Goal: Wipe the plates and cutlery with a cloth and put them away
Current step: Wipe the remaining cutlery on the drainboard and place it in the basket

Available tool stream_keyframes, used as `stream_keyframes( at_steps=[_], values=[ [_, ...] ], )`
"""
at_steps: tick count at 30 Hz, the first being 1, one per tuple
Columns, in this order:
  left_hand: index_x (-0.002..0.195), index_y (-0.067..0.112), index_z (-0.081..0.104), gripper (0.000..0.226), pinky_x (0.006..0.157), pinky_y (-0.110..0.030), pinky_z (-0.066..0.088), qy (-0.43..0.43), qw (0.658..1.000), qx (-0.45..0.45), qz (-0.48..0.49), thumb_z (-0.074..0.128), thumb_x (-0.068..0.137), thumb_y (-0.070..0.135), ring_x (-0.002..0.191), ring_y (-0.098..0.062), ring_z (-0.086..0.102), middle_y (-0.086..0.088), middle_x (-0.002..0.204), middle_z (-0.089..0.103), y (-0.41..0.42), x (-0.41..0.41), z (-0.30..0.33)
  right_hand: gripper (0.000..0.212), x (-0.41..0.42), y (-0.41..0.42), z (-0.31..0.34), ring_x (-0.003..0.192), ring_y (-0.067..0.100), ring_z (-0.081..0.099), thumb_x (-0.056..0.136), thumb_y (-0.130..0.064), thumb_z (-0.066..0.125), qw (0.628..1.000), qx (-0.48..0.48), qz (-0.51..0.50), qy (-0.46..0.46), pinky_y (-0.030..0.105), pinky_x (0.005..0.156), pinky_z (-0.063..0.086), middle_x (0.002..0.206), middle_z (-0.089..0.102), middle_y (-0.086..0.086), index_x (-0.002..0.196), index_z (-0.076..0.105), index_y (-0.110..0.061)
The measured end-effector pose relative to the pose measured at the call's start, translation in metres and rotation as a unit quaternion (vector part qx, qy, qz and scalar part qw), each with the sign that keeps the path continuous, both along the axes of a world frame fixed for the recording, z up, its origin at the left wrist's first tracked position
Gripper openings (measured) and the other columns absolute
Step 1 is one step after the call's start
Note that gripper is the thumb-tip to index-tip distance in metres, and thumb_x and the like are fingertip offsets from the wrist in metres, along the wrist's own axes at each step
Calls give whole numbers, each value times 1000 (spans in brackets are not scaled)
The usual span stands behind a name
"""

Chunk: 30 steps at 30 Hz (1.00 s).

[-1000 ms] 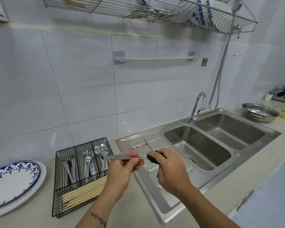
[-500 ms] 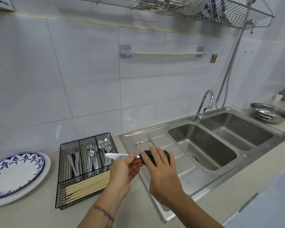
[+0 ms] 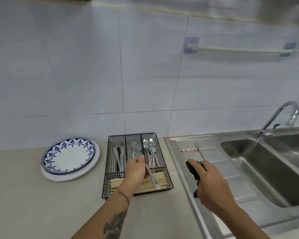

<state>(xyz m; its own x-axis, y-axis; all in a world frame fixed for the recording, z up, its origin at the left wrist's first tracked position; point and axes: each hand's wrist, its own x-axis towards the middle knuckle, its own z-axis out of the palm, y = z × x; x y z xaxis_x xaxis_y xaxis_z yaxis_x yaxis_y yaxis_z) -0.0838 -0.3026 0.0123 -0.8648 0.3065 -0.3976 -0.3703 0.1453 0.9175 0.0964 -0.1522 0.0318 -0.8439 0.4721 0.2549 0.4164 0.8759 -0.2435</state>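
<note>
My left hand (image 3: 136,168) pinches a steel table knife (image 3: 148,167) by its middle and holds it over the black wire cutlery tray (image 3: 168,173), blade toward the wall. In the tray lie knives (image 3: 118,156), forks (image 3: 138,148), spoons (image 3: 151,150) and wooden chopsticks (image 3: 138,185). My right hand (image 3: 211,185) grips a dark green cloth (image 3: 192,169) over the sink's draining board (image 3: 212,152). A second knife (image 3: 199,150) lies on that board just beyond the cloth. A blue-patterned plate (image 3: 68,156) tops a small stack on the counter to the left.
The double steel sink (image 3: 266,166) with its tap (image 3: 280,116) fills the right side. A beige counter (image 3: 41,204) runs in front of the tray and plates. A towel rail (image 3: 240,50) is fixed to the tiled wall.
My left hand has carried the knife away from the cloth, leftward to above the cutlery tray. My right hand with the cloth stays over the draining board. The view has turned left and down.
</note>
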Motion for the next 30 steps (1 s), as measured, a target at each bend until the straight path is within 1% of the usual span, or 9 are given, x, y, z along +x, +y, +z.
stream_keyframes(
  at_steps=[3,5,8,10,17,21,25,28,30],
  values=[
    [109,-2,60,29,44,-20,45,17,995,-89,33,44,105,22,57,-17,52,-11,81,60,-16,-53,-6,71,-13,1,0,88,18,49,77,3,59,1000,-21,12,1,32,63,52,110,54,-2,139,47,-29],
    [120,-7,59,31,42,-22,45,22,991,-125,46,46,102,15,53,-17,55,-11,78,64,-24,-87,-8,69,-21,2,-4,87,16,49,80,2,55,999,-40,14,-5,34,63,53,110,53,-3,140,46,-31],
    [99,-6,65,17,69,-37,62,21,987,-153,54,56,96,7,69,-24,69,-14,79,70,-30,-122,-12,71,-31,3,-14,92,15,49,80,2,52,998,-60,4,-24,34,66,53,112,52,-7,141,44,-34],
    [89,-6,64,11,76,-36,62,36,980,-194,33,58,94,1,76,-22,70,-13,85,71,-30,-136,-20,72,-34,3,-22,94,15,55,82,1,50,995,-91,3,-36,35,67,55,116,50,-10,142,40,-37],
    [111,1,61,23,55,-29,44,81,964,-254,-23,48,97,12,61,-17,50,-10,84,63,-25,-126,-31,69,-39,20,-44,96,13,52,81,1,49,993,-106,-7,-44,36,70,55,112,52,-12,140,45,-35],
    [137,5,51,49,41,-22,38,101,956,-276,-27,46,88,3,54,-10,44,-12,116,67,-21,-125,-39,68,-40,32,-48,94,15,54,81,5,48,990,-138,-30,-11,38,71,55,107,54,-10,138,48,-32],
    [105,16,61,22,55,-26,46,159,936,-311,-36,51,88,7,63,-13,52,-3,99,65,-4,-117,-22,70,-32,49,-56,83,19,63,83,5,44,977,-204,-67,17,40,62,58,107,51,-11,137,45,-39],
    [124,9,62,33,53,-23,46,192,937,-287,-52,56,91,8,62,-10,54,7,88,59,26,-104,-11,68,-21,67,-64,74,20,67,85,2,43,967,-239,-88,31,37,55,58,107,48,-13,136,42,-44],
    [125,11,62,35,51,-24,47,203,939,-266,-80,56,91,7,62,-12,56,3,92,63,54,-87,-4,68,-13,79,-65,74,21,67,84,2,44,963,-247,-102,41,36,55,58,109,47,-12,136,42,-41]
  ],
)
